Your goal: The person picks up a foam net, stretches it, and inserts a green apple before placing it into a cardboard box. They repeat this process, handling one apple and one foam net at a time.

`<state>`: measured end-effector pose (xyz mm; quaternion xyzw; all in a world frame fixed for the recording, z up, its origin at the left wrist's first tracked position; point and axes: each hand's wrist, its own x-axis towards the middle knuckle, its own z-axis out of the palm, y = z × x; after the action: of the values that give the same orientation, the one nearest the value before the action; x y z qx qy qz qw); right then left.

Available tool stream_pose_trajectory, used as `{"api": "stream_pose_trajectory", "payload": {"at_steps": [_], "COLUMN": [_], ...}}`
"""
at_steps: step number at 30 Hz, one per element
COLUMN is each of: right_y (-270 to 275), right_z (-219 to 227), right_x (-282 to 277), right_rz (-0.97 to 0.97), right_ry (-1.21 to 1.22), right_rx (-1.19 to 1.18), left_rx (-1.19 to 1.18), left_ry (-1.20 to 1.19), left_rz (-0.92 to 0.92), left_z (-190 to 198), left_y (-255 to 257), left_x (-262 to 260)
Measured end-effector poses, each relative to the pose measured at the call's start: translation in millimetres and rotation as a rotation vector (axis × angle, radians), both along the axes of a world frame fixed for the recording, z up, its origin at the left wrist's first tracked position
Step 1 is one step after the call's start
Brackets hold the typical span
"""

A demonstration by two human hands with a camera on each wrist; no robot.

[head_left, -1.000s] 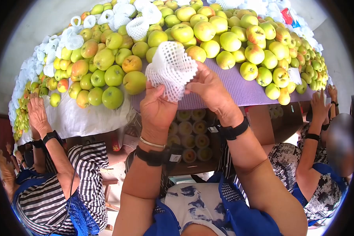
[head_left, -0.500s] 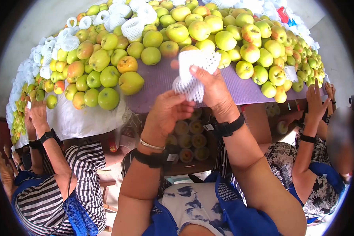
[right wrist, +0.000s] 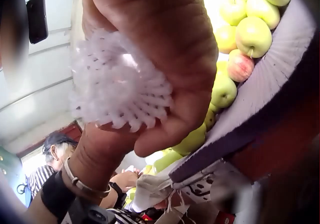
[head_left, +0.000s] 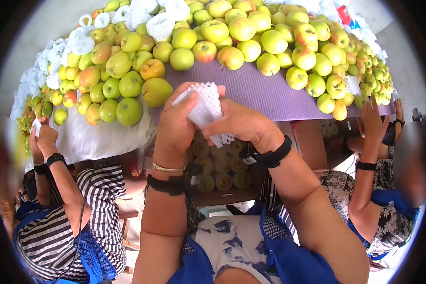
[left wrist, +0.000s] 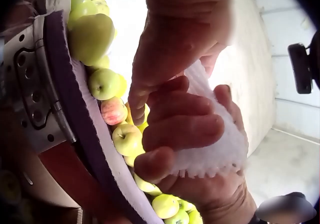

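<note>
In the head view a white foam net sleeve (head_left: pixel 206 110) is held between both hands, above the table's front edge. The left hand (head_left: pixel 177 116) grips it from the left, thumb across its side. From the right, the right hand (head_left: pixel 244 124) pinches its lower part with the thumb. The left wrist view shows curled fingers around the netting (left wrist: pixel 215 144). In the right wrist view its scalloped end (right wrist: pixel 120 84) fans out beside the palm. Whether anything is inside the net, I cannot tell.
Yellow-green apples (head_left: pixel 214 31) are heaped along the purple ribbed mat (head_left: pixel 251 92). More foam nets (head_left: pixel 161 26) lie on the pile. Below the edge stands a box of packed round items (head_left: pixel 222 181). Other people's hands (head_left: pixel 375 123) are at both sides.
Both hands have moved left with the foam net. The left hand, low beside the net half a second ago, now grips it higher up, and the net's shape is more compact.
</note>
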<state>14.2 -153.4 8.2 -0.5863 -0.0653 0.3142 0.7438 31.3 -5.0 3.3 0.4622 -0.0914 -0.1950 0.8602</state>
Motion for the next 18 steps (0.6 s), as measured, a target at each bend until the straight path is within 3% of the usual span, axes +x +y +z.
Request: {"api": "stream_pose_trajectory", "payload": {"at_steps": [2, 4, 6, 8, 11, 14, 16, 18], "right_y": [1.7, 5.8, 7.5, 8.6, 11.8, 22.4, 26.9, 33.2], "right_z": [-14.0, -21.4, -10.8, -8.7, -14.8, -9.0, -20.8, -41.4], "right_x": [3.1, 5.0, 0.4, 1.9, 5.4, -3.8, -4.6, -3.6], "right_rz": [0.062, 0.085, 0.048, 0.072, 0.118, 0.022, -0.022, -0.144], "right_ry": [0.058, 0.066, 0.137, 0.149, 0.028, -0.209, -0.365, -0.692], "right_rx": [0.002, 0.010, -0.020, -0.035, -0.077, -0.141, -0.116, -0.250], "left_rx": [-0.027, -0.109, -0.157, -0.159, -0.315, 0.125, 0.216, 0.332], "left_ry": [0.028, 0.096, 0.064, -0.067, -0.156, -0.216, -0.285, -0.443], "left_rz": [0.029, -0.147, -0.144, 0.044, 0.162, 0.306, 0.263, 0.254], "left_z": [3.8, -5.6, -10.9, -11.6, -5.9, 12.4, 24.9, 31.8], "left_y": [2.7, 14.3, 16.9, 8.1, 3.5, 3.0, 2.0, 1.6], "left_x": [-0.5, 3.2, 4.5, 2.3, -4.4, -19.7, -30.6, -35.3]}}
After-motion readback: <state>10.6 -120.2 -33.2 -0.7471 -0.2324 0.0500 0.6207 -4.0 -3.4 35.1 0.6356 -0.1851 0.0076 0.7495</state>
